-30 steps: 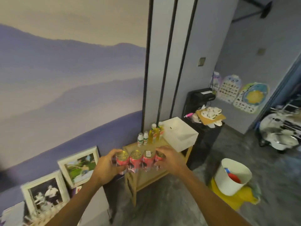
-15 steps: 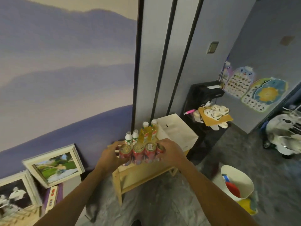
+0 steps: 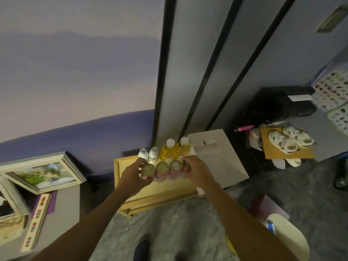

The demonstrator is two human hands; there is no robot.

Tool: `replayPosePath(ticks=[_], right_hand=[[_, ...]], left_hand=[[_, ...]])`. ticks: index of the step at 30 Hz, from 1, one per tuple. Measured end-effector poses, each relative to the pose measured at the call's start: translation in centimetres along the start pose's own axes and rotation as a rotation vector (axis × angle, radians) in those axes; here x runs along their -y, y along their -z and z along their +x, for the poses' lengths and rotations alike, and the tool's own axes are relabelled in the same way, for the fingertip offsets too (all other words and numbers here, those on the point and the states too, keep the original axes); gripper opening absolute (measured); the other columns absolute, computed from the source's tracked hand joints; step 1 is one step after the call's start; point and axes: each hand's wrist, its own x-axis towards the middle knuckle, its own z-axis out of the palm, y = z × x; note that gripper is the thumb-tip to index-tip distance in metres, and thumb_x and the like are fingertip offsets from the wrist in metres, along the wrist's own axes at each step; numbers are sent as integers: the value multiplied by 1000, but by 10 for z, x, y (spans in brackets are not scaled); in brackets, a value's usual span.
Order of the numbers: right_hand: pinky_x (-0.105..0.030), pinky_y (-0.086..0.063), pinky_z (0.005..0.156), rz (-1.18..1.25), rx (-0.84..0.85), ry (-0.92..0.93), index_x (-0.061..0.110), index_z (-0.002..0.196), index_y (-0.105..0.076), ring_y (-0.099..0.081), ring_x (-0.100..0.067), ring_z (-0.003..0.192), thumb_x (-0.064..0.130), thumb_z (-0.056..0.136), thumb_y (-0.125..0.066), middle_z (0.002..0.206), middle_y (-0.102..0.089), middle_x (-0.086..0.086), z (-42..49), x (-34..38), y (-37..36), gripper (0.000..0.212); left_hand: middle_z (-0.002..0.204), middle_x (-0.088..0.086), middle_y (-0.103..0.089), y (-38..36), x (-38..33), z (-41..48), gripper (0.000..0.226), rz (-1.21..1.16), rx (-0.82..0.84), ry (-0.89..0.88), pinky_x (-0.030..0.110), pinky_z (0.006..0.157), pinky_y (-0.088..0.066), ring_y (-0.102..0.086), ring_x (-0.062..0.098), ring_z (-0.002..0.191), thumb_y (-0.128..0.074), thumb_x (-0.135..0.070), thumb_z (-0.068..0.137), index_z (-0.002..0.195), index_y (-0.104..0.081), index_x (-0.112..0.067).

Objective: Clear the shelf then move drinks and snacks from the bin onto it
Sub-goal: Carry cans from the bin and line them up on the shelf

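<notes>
A row of several red drink cans [image 3: 165, 171] with gold tops is pressed between my left hand [image 3: 131, 176] and my right hand [image 3: 199, 171], just above the top of a low wooden shelf [image 3: 124, 166]. Behind the cans on the shelf stand two small white bottles [image 3: 153, 156] and two yellow bottles [image 3: 170, 150] against the wall. A white bin [image 3: 216, 155] sits at the shelf's right end, its inside hidden from here.
Framed pictures [image 3: 43, 172] lean on the wall to the left. A black cabinet [image 3: 278, 110] and white shoes [image 3: 290, 140] on cardboard lie to the right. A cream bucket [image 3: 290, 240] stands at lower right. Grey floor lies below the shelf.
I have stepped closer and look more steeply down. Both hands have carried the row of cans forward and lower, over the shelf top in front of the bottles.
</notes>
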Motion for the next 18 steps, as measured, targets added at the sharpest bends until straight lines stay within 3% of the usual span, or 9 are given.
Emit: replayPosePath(ticks=[4, 9, 14, 18], right_hand=[[-37, -56, 93, -112, 17, 75, 28, 126, -65, -67, -20, 110, 31, 91, -80, 124, -69, 2, 44, -34, -22, 39], [-39, -57, 83, -281, 67, 136, 24, 120, -64, -69, -23, 102, 22, 93, -74, 114, -70, 0, 86, -75, -64, 29], [-41, -61, 78, -311, 96, 144, 20, 114, -65, -70, -24, 93, 12, 99, -68, 104, -71, -5, 107, -95, -100, 17], [-37, -62, 76, -445, 101, 163, 24, 116, -68, -72, -21, 92, 10, 92, -76, 106, -73, 0, 110, -103, -112, 29]], left_hand=[[104, -17, -72, -33, 16, 28, 61, 64, -29, 70, 42, 75, -62, -72, 10, 90, -92, -46, 71, 113, -49, -40], [98, -12, -73, -73, 42, 56, 56, 101, -60, 185, 41, 74, -60, -71, 21, 88, -89, -36, 73, 112, -48, -39], [96, -16, -70, -103, 62, 66, 56, 108, -72, 278, 41, 74, -58, -68, 20, 87, -90, -27, 74, 110, -49, -38], [97, -13, -70, -116, 75, 65, 56, 93, -60, 326, 43, 73, -59, -67, 20, 84, -89, -24, 74, 110, -47, -37]])
